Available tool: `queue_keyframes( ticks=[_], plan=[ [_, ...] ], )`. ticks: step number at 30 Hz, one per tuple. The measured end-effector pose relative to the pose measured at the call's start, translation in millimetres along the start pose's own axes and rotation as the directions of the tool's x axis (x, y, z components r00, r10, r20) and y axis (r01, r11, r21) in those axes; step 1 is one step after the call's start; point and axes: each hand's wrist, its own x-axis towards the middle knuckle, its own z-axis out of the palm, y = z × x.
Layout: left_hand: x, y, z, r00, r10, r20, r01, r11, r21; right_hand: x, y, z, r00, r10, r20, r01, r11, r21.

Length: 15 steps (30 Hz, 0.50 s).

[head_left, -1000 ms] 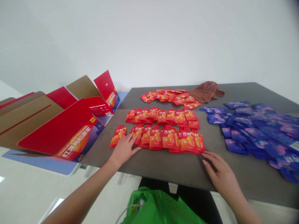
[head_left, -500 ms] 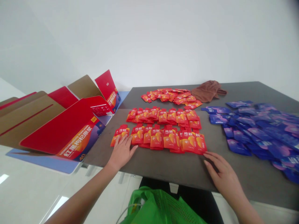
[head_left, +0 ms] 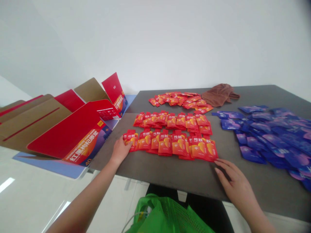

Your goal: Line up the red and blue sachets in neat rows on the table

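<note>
Spreading from the centre to the right edge of the frame, a dark grey table (head_left: 274, 97) meets flattened red-and-brown cardboard cartons (head_left: 70, 136), which lean together at the left. Blue pouches (head_left: 272, 139) lie heaped at the right of the tabletop. Red pouches (head_left: 175, 144) sit in two overlapping rows at centre, with a loose pile beyond them towards the far edge. A green mesh bag (head_left: 165, 216) sits at bottom centre, below the table's near edge. A crumpled brown cloth (head_left: 220, 94) lies at upper right of that pile. The left hand (head_left: 120, 150), fingers together and lightly curled, rests on the front row's leftmost pouch without gripping. The right hand (head_left: 234, 178) lies open on the table, fingers apart, just below the row's right end.
</note>
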Motion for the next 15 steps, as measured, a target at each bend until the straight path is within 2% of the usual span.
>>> queue_keyframes(
  ticks=[3,9,10,12,14,15],
  plan=[
    [-1,10,3.9,0.996,0.084,0.018,-0.083,0.996,-0.041,0,-1,0,1.000,-0.002,0.001,0.002,1.000,0.002],
    [4,17,-0.2,0.988,0.146,0.048,-0.143,0.987,-0.074,1,-4,-1,1.000,0.008,0.004,-0.008,1.000,0.010],
    [4,18,-2.2,0.987,0.160,0.032,-0.158,0.985,-0.064,1,-5,-2,1.000,0.008,0.000,-0.008,1.000,0.012],
    [-1,23,-7.0,0.977,0.205,-0.067,-0.206,0.979,-0.009,1,-5,-2,1.000,0.009,-0.002,-0.009,1.000,0.010],
    [-10,33,-11.8,0.934,0.310,-0.176,-0.305,0.951,0.056,1,-6,-2,1.000,0.009,-0.001,-0.009,1.000,0.006],
    [-17,39,-13.7,0.901,0.396,-0.178,-0.389,0.918,0.073,1,-6,-2,1.000,0.007,-0.002,-0.007,1.000,0.005]
  ],
)
